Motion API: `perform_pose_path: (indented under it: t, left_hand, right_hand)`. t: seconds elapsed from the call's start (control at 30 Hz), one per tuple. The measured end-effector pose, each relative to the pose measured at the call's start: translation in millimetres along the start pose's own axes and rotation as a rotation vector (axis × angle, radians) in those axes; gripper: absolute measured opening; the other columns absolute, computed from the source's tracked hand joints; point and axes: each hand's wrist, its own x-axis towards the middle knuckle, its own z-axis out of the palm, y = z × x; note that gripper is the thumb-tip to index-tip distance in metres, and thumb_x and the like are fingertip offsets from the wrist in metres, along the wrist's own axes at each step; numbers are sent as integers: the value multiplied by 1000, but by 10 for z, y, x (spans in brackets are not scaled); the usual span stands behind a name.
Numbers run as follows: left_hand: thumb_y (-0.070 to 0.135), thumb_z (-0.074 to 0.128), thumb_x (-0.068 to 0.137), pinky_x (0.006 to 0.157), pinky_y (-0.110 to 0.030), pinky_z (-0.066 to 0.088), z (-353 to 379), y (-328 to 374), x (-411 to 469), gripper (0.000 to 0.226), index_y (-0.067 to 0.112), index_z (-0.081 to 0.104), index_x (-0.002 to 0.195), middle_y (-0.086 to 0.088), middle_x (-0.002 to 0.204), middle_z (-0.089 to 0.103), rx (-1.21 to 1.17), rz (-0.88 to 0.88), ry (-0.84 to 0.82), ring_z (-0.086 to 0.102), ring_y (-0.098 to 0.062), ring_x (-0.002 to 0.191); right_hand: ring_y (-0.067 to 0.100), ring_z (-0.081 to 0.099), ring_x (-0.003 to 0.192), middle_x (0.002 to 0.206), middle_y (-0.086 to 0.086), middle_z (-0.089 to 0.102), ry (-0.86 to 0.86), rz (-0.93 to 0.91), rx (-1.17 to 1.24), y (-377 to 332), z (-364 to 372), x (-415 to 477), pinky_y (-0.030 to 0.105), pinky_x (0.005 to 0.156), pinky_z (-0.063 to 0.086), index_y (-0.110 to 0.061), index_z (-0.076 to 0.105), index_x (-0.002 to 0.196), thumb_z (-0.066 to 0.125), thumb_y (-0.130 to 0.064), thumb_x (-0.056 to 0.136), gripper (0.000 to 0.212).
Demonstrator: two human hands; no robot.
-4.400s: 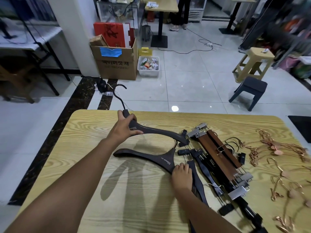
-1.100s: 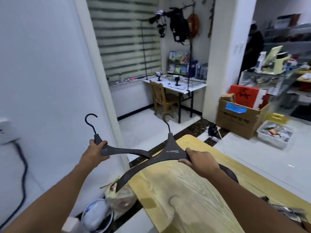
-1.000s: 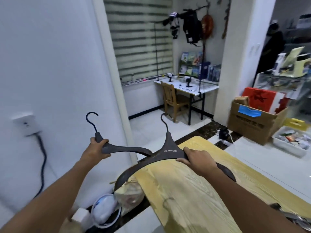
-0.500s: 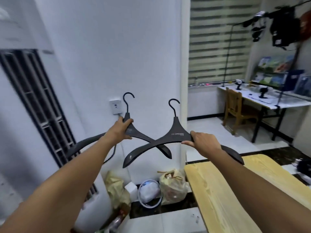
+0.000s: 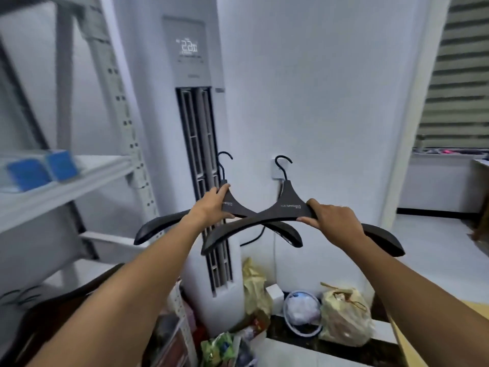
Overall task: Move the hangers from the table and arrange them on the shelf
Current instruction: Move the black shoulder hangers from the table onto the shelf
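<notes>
Far left: a metal shelf (image 5: 79, 186) with perforated uprights. Two blue boxes (image 5: 39, 170) sit on its upper board. A dark shape lies on a lower board, too blurred to identify.

Centre left: a white tower air conditioner (image 5: 195, 62) stands against the wall, display lit.

Left hand (image 5: 214, 205): grip clamped on the left hanger (image 5: 164, 225) just below the hook, fingers over the top edge, thumb underneath. The hanger is dark, held upright in the air, hook upward, in front of the air conditioner.

Centre: the right hanger (image 5: 288, 206), same type, is also held upright, hook upward, before a wall socket (image 5: 277, 169). Its left arm crosses in front of the left hanger's right arm; whether they touch cannot be told.

Right hand (image 5: 330, 221): grip clamped on the right hanger's right shoulder, fingers on top, thumb below.

Both hangers are off the bench and right of the shelf, not resting on it.

Below: bags (image 5: 341, 313) and clutter on the floor at the wall.

Lower right: a corner of the wooden bench (image 5: 412, 340). Upper right: a window blind (image 5: 460, 75).
</notes>
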Motion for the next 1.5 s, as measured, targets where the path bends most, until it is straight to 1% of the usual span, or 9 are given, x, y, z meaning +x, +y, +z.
perform_pose_path:
  t: [0.2,0.4,0.57,0.73,0.93,1.07,1.2,1.33,1.5]
  left_hand:
    - [29,85,65,93,-33,43,-106,-664,-710,101,12,24,144,-8,131,51,-112,-148,47,50,-28,121]
    - [33,84,62,86,-35,47,-168,-1198,-1458,83,26,38,132,-1,119,60,27,-225,85,57,-28,112]
    - [36,81,65,88,-34,46,-139,-1496,-1984,82,25,38,135,-4,118,58,-53,-341,131,55,-25,111]
    - [38,84,60,96,-36,48,-118,-1758,-2482,84,25,42,131,1,121,62,-230,-504,90,59,-18,111]
    - [23,87,62,86,-22,44,-115,-1947,-3035,69,9,52,120,3,112,61,-290,-710,149,58,-13,105]
    - [22,87,60,90,-26,48,-176,-1944,-3365,74,13,51,124,0,112,63,-320,-803,205,60,-17,104]
    - [17,84,65,89,-25,45,-255,-1906,-3723,68,12,50,123,-1,109,59,-279,-863,235,57,-20,104]
    - [24,84,66,95,-35,47,-328,-1840,-4153,72,10,46,125,-10,116,58,-219,-949,233,57,-25,107]
    - [29,85,65,96,-42,47,-389,-1744,-4720,74,10,46,125,-11,117,58,-144,-1070,281,58,-27,107]
  right_hand:
    - [26,63,52,70,1,66,66,-149,154,-868,56,143,25,43,28,-13,60,94,47,-65,78,56]
    - [19,68,80,98,-6,64,76,-242,206,-1709,11,100,30,53,37,-21,50,117,31,-69,85,60]
    - [17,59,39,59,-4,61,129,-359,318,-2261,17,40,24,32,31,-16,61,82,23,-67,81,64]
    - [15,54,31,52,-5,57,154,-446,399,-2718,-36,9,20,28,29,-16,61,74,25,-67,78,62]
    - [17,68,83,99,-5,67,16,-556,462,-3116,-85,-89,29,56,41,-22,45,118,-5,-74,67,88]
    - [18,68,87,106,-4,65,-25,-608,567,-3416,-156,-162,32,63,49,-24,42,126,5,-75,72,83]
    - [17,67,86,104,-5,66,-25,-679,589,-3721,-290,-249,31,60,48,-25,47,120,-17,-81,64,101]
    - [20,65,94,110,-3,64,-53,-788,650,-3989,-469,-393,32,62,43,-22,45,121,22,-73,83,68]
    - [23,66,91,105,1,65,-43,-876,669,-4280,-681,-585,33,64,47,-18,48,118,33,-68,87,61]
